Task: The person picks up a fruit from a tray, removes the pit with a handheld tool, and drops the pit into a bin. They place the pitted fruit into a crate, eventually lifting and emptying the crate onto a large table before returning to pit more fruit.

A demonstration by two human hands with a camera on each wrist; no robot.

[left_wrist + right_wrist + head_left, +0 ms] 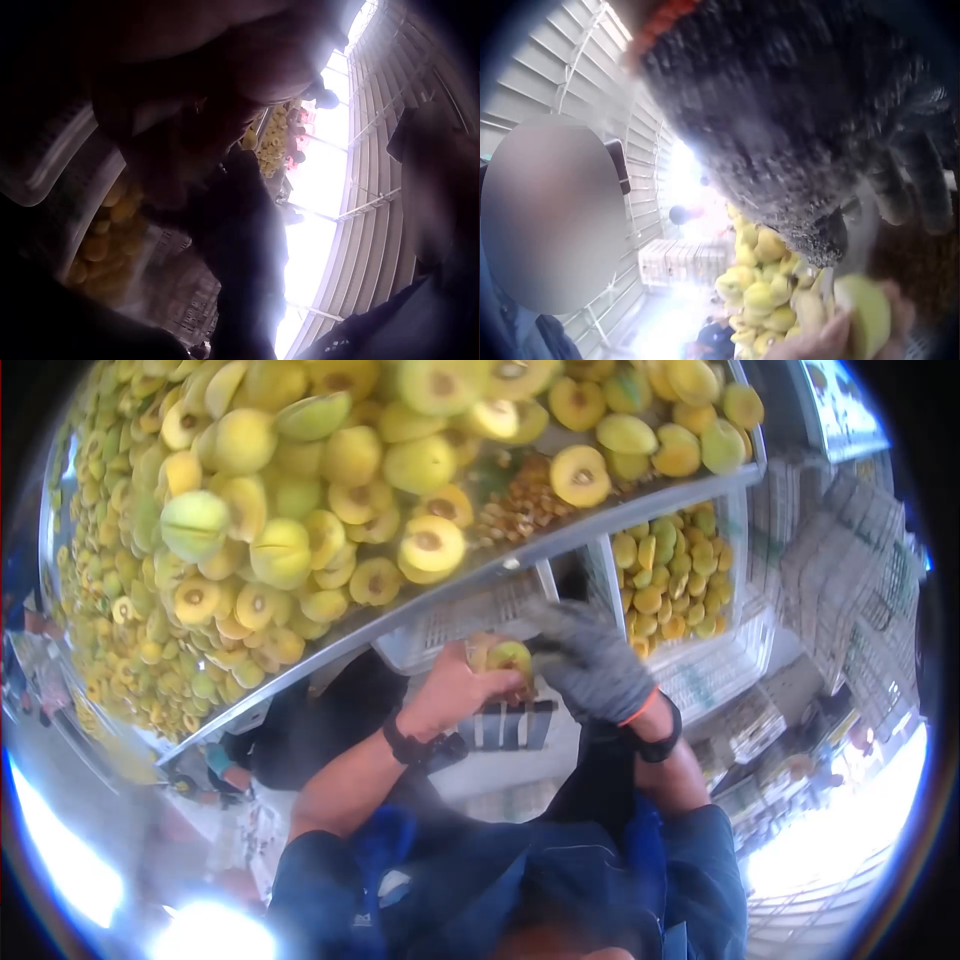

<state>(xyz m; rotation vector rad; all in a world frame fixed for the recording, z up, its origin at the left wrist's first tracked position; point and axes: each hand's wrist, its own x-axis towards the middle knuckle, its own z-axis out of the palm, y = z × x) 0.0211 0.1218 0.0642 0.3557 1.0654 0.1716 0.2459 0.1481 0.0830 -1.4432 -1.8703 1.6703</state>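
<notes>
My bare left hand (455,690) holds a yellow-green peach (510,657) in front of my body, with fingers and thumb round it. Close up in the right wrist view, the peach (866,315) shows pale green skin and a cut edge. My right hand (590,660), in a grey knit glove with an orange cuff, is beside the peach and blurred in the head view. Its gloved fingers (922,180) curl round a thin pale tool (950,178), mostly hidden by the glove. The left wrist view is dark, with the left hand (262,60) above the glove (240,217).
A metal-edged table (400,605) heaped with peach halves (375,580) stands before me, with a pile of pits (530,500) near its edge. Below it are a white crate (735,525) of peaches and a pale basket (460,625). Stacked crates (840,560) stand at right.
</notes>
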